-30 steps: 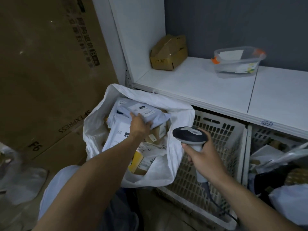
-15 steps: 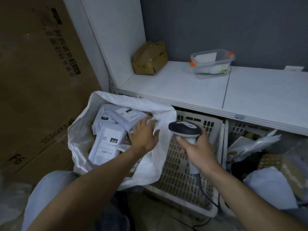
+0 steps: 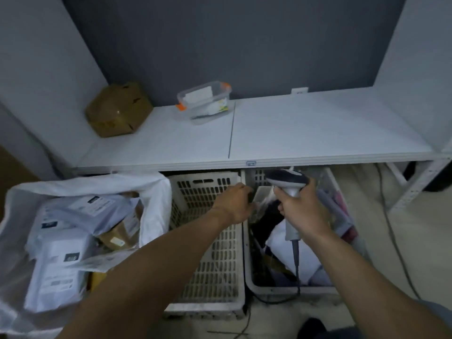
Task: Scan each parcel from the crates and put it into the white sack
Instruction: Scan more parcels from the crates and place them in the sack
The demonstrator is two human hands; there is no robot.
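1. White woven plastic makes the sack (image 3: 156, 192) at the lower left of the frame; its mouth is open and grey mailer parcels (image 3: 61, 260) with labels lie piled inside, with a brown box among them
2. In the lower middle stands a pale slotted crate (image 3: 215, 265), and it looks empty
3. Just right of it a second crate (image 3: 288, 288) holds mixed parcels, dark and white
4. The left hand (image 3: 234, 204) reaches over the wall between the two crates; its fingers are curled at the edge of a pale parcel (image 3: 261, 195), but I cannot tell if they grip it
5. The right hand (image 3: 303, 211) is closed around the handle of a grey barcode scanner (image 3: 287, 181), held above the second crate, cable hanging down
6. On the white shelf (image 3: 318, 128) across the middle sit a cardboard box (image 3: 117, 110) and a clear container (image 3: 205, 101)
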